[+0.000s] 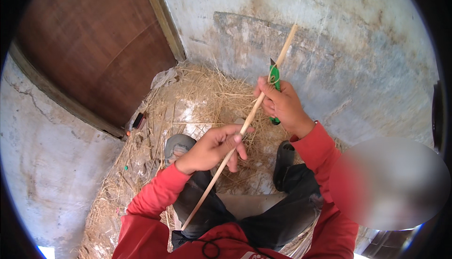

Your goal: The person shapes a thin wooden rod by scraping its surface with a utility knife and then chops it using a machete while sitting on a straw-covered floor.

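Observation:
A long, pale peeled wooden stick (210,187) slants from my lap up to the far right. My left hand (212,148) pinches it near the middle between thumb and fingers, with the other fingers loosely spread. Farther up, my right hand (287,108) is closed around a green-handled utility knife (274,76), its dark blade tip beside the stick's upper part. A thin curl of shaving shows near the knife. The right thumb lies close to the stick; whether it presses on it I cannot tell.
Straw-like shavings (212,87) cover the floor around my legs. A brown door (99,37) stands at the far left, a stained wall (329,65) ahead. Near the door's bottom lies a small dark object (139,120). A blurred oval hides the right side.

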A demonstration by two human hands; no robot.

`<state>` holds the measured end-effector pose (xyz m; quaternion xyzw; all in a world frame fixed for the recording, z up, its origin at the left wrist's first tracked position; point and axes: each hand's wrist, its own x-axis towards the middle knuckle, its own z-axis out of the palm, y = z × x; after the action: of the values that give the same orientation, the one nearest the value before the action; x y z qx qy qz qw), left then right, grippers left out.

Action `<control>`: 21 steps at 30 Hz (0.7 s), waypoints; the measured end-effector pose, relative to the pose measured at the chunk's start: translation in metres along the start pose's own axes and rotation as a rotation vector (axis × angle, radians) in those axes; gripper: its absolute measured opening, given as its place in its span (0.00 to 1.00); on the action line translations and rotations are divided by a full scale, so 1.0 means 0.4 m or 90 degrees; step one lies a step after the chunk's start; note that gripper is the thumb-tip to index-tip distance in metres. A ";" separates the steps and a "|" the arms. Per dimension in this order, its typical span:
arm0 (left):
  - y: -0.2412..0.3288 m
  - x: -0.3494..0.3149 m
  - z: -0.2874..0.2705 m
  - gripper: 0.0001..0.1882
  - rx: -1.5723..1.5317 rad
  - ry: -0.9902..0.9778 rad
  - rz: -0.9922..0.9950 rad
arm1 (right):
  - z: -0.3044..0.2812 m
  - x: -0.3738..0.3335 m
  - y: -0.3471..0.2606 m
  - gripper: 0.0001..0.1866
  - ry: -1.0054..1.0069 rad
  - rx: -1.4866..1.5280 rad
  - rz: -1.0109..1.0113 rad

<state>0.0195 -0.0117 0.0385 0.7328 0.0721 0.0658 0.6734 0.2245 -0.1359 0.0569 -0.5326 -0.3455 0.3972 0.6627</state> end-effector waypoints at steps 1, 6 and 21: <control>-0.003 0.024 -0.009 0.20 -0.125 -0.082 -0.087 | -0.014 0.008 -0.001 0.18 0.056 -0.135 -0.075; -0.090 0.115 -0.050 0.18 -0.159 0.110 -0.021 | -0.089 0.008 -0.040 0.16 0.163 -0.607 -0.089; -0.178 0.145 -0.053 0.18 -0.230 0.165 -0.067 | -0.044 0.044 0.049 0.33 0.042 -0.834 -0.028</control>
<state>0.0710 0.0260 -0.0307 0.5809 0.1830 0.1357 0.7814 0.2446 -0.1256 0.0349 -0.8308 -0.5061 0.0742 0.2195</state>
